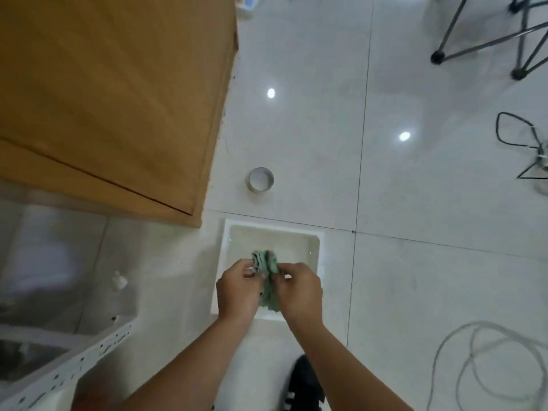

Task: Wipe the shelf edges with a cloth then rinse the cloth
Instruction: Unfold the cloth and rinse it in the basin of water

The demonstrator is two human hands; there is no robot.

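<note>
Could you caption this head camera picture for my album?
Both hands bunch a green cloth over a white basin.

Bunched green cloth (266,272) held over the white basin (314,250).

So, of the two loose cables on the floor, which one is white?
The thick white hose-like cable coiled at lower right, near the shoe. The other cable, farther away at right, is thin and black.

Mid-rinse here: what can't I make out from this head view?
- Cloth: its middle is hidden by both hands.
- Basin: water level unclear, white on white.
- Shelf: blurred, cut off by the left edge.
- Shoe: cut by the bottom edge.
</note>
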